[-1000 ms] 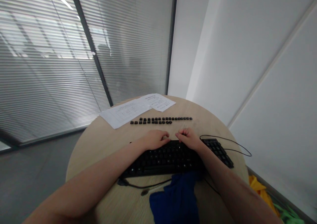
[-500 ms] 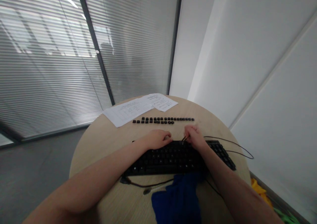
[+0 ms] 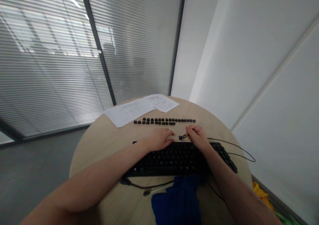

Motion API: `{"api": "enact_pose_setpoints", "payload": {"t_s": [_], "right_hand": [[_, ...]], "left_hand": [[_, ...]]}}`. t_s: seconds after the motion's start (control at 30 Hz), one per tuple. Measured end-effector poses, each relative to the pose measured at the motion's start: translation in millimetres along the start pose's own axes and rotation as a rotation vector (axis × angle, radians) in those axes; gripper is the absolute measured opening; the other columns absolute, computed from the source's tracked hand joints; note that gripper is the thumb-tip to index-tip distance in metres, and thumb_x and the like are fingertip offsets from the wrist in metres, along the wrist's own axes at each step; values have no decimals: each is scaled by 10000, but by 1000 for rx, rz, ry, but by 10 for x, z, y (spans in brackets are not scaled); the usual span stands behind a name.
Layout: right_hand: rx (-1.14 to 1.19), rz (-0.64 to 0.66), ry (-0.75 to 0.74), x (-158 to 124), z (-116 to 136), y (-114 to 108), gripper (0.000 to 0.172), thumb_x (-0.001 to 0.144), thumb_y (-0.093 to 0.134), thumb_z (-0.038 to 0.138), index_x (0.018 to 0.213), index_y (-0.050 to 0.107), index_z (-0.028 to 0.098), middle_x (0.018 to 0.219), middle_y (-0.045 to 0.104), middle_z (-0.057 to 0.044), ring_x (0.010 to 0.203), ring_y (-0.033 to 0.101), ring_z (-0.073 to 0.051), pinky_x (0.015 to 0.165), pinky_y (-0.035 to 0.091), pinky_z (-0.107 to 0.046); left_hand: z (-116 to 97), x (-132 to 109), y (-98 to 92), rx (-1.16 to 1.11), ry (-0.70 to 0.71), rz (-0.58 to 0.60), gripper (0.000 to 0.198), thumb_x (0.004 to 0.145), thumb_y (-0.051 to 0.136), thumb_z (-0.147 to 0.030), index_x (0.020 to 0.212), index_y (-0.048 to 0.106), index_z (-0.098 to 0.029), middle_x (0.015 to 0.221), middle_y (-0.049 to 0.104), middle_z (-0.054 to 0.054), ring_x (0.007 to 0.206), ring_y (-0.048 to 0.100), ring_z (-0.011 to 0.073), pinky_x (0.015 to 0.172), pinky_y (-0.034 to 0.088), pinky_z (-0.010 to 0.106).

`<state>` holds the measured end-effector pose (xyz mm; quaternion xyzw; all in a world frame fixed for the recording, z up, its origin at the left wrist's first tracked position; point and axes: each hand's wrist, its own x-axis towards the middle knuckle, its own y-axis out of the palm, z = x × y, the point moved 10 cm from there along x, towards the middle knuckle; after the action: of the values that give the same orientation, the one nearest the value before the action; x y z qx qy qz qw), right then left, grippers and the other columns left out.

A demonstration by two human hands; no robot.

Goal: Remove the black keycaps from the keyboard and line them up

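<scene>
A black keyboard [image 3: 174,160] lies across a round wooden table [image 3: 104,145]. My left hand [image 3: 160,138] rests on the keyboard's far edge, fingers stretched flat. My right hand [image 3: 196,136] hovers just above that edge, pinching a thin wire puller [image 3: 184,136] that carries a small black keycap [image 3: 180,138] at its tip. Beyond both hands, rows of loose black keycaps [image 3: 164,121] are laid out on the table.
Two printed sheets [image 3: 139,108] lie at the table's far edge. A blue cloth [image 3: 178,201] sits in front of the keyboard, and the keyboard's cable [image 3: 236,148] loops to the right. Glass walls with blinds stand behind; yellow and green items [image 3: 261,191] lie on the floor.
My right hand lifted from the keyboard's top row and now holds the puller with a black keycap off the board. My left hand's fingers spread flatter.
</scene>
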<state>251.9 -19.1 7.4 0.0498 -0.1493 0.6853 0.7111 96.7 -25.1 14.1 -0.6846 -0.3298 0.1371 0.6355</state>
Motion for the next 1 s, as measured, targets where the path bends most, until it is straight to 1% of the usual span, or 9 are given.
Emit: {"api": "enact_pose_setpoints", "payload": {"t_s": [0.1, 0.2, 0.4, 0.5, 0.63, 0.77, 0.87, 0.93, 1.0], "right_hand": [[-101, 68, -23, -37, 113, 102, 418, 797, 643, 538, 589, 593, 180, 395, 411, 54, 370, 331, -75, 386, 228, -219], [-136, 138, -41, -77, 178, 201, 414, 824, 618, 544, 628, 610, 179, 416, 454, 46, 381, 366, -84, 407, 286, -225], [-142, 206, -83, -112, 175, 277, 397, 859, 598, 534, 672, 626, 185, 478, 529, 25, 441, 481, -113, 462, 388, -237], [-172, 226, -99, -115, 151, 291, 387, 881, 583, 518, 689, 635, 186, 500, 553, 18, 461, 511, -121, 481, 406, -242], [-266, 256, -154, -132, 175, 331, 367, 905, 567, 483, 704, 650, 188, 535, 586, 8, 490, 536, -128, 496, 410, -244], [-367, 246, -203, -138, 211, 342, 356, 928, 538, 436, 695, 648, 190, 551, 592, 6, 510, 538, -131, 524, 412, -250], [-434, 210, -234, -119, 228, 300, 373, 941, 512, 416, 663, 621, 193, 532, 567, 7, 512, 528, -136, 523, 401, -251], [-464, 147, -240, -91, 234, 213, 388, 943, 501, 425, 645, 601, 198, 512, 546, 5, 513, 526, -146, 503, 382, -252], [-475, 51, -231, -64, 247, 79, 421, 955, 471, 449, 634, 588, 203, 501, 535, -3, 521, 534, -161, 496, 376, -259]], "left_hand": [[-93, -22, -127, 0, 47, -85, 336, 967, 492, -424, 1184, 630, -208, 1046, 687, 77, 944, 647, 228, 839, 498, 359], [-154, -36, -183, -10, 89, -119, 320, 963, 519, -436, 1159, 633, -209, 1032, 677, 66, 946, 640, 218, 836, 500, 350], [-183, -31, -162, 14, 125, -96, 241, 943, 555, -364, 1093, 656, -205, 992, 668, 57, 906, 640, 210, 782, 502, 331], [-177, -29, -166, 12, 119, -100, 258, 935, 567, -381, 1108, 651, -208, 988, 670, 57, 890, 640, 210, 770, 501, 331], [-152, -20, -149, 25, 100, -93, 222, 935, 565, -360, 1061, 660, -204, 967, 673, 57, 881, 642, 212, 767, 500, 334], [-114, -3, -131, 17, 62, -80, 200, 909, 598, -344, 1026, 670, -199, 952, 679, 54, 886, 645, 213, 780, 499, 329], [-72, 7, -127, 4, 23, -78, 193, 910, 595, -342, 1024, 669, -205, 938, 677, 47, 874, 647, 207, 782, 496, 324], [-36, 13, -116, -4, 0, -74, 184, 910, 596, -332, 1021, 662, -202, 927, 673, 43, 857, 645, 203, 776, 495, 320], [-1, 18, -104, -16, -12, -74, 175, 905, 601, -320, 1018, 655, -198, 921, 668, 40, 842, 641, 200, 764, 494, 316]]}}
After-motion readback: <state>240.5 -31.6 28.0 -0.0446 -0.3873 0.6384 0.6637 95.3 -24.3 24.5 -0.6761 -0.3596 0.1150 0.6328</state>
